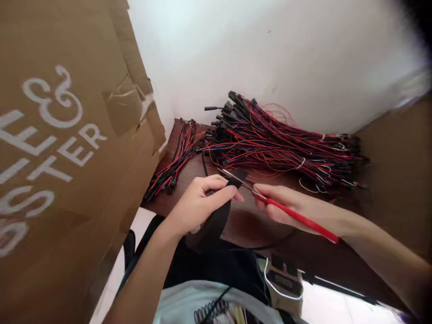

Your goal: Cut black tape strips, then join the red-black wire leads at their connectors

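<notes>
My left hand [209,198] pinches a wide black strip [222,220], which looks like tape or fabric, between thumb and fingers. The strip hangs down below the hand, and its short upper end rises past the thumb. In my right hand [286,202] is a pair of red-handled scissors [297,218]. Their metal blades point up and left and lie across the strip's upper end. Whether the blades are apart cannot be made out. A thin black cable runs near my left fingers, partly hidden by the hand.
Behind my hands, a large heap of red and black wire harnesses [270,139] lies on the dark brown table [243,225]. A smaller bundle of wires [173,162] sits left of it. A tall cardboard box [101,180] stands at the left, against a white wall [216,54].
</notes>
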{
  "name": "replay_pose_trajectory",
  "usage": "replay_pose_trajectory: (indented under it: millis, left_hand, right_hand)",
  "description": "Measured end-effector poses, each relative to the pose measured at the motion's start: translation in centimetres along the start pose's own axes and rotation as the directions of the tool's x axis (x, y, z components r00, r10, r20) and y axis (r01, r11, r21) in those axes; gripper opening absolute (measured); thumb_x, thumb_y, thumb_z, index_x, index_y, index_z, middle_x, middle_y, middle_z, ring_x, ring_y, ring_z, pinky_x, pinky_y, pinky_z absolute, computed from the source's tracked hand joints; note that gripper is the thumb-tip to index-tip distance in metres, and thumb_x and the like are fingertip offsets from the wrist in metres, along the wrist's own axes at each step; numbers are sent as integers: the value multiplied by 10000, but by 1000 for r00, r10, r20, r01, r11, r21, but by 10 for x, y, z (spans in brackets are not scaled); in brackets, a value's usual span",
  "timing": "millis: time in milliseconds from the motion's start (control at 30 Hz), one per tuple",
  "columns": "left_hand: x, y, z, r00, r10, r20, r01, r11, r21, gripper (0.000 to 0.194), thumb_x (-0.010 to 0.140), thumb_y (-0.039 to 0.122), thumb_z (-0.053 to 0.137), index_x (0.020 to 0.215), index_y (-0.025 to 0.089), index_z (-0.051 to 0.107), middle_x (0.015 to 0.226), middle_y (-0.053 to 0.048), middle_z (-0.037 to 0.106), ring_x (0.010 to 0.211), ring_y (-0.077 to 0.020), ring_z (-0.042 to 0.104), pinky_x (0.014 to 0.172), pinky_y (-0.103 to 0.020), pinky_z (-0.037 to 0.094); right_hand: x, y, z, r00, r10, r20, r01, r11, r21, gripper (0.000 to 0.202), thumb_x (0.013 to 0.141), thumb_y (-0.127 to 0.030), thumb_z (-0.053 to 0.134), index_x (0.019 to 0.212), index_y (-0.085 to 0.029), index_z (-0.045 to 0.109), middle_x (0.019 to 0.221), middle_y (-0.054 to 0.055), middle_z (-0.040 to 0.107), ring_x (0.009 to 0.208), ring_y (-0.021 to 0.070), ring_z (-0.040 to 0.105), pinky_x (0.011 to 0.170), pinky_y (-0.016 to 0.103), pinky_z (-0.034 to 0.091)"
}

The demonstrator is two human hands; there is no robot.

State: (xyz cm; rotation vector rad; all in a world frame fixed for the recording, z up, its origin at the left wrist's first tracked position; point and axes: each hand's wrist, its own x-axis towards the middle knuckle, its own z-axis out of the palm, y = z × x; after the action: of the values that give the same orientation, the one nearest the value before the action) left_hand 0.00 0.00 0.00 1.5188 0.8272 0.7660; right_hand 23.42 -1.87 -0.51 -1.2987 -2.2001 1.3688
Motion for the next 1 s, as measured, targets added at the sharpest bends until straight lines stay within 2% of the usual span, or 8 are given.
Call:
replay_pose_trajectory:
  millis: [533, 1000]
  left_hand:
    - [0, -1, 2, 1000, 3, -5, -3, 1000, -28, 235, 871, 281, 610, 750, 143, 757, 807, -37, 644, 767, -147, 594, 736, -261, 417]
    - [0, 0, 2, 1000, -3, -13, 3, 1000, -22, 236, 870, 287, 608, 739, 148, 747, 801, -33, 644, 762, -147, 591, 745, -265, 417]
  right_hand:
    - [-2, -2, 0, 999, -50, 13, 49, 997, 64, 537, 867, -739, 426, 870, -203, 465, 769, -15, 376, 660, 130, 327, 565, 257, 302]
    - [-1, -4, 2, 998, -13, -55, 14, 999, 29, 509, 857, -707, 485, 780, -205, 446, 716, -29, 365, 624, 119, 324, 538, 245, 291]
